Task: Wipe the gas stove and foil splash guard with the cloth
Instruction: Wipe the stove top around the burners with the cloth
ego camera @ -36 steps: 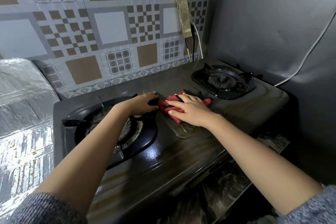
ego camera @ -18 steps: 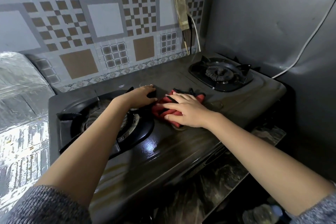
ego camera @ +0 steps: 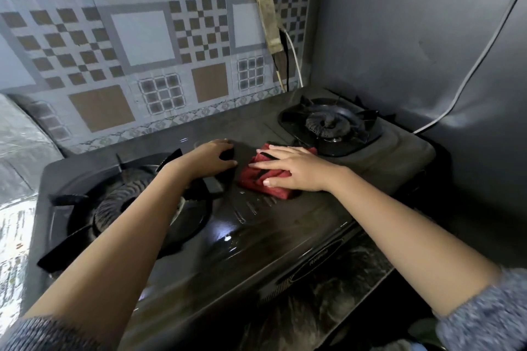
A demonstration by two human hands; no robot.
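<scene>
A dark two-burner gas stove [ego camera: 285,231] fills the middle of the view. My right hand [ego camera: 296,169] lies flat on a folded red cloth [ego camera: 256,179] and presses it onto the stove top between the two burners. My left hand [ego camera: 211,158] grips the far right prong of the left burner's black pot support [ego camera: 94,199]; my forearm hides much of that burner. The foil splash guard [ego camera: 20,179] stands at the stove's left side, crinkled and shiny.
The right burner [ego camera: 330,125] sits at the back right. A tiled wall runs behind the stove, with a power strip [ego camera: 266,8] and cables hanging on it. A white cable [ego camera: 470,74] crosses the grey wall on the right. A dark marbled counter edge [ego camera: 328,308] shows below the stove.
My right hand has slid the red cloth a little toward the back between the burners. My left hand stays on the pot support. The camera has shifted, so the stove sits lower in view.
</scene>
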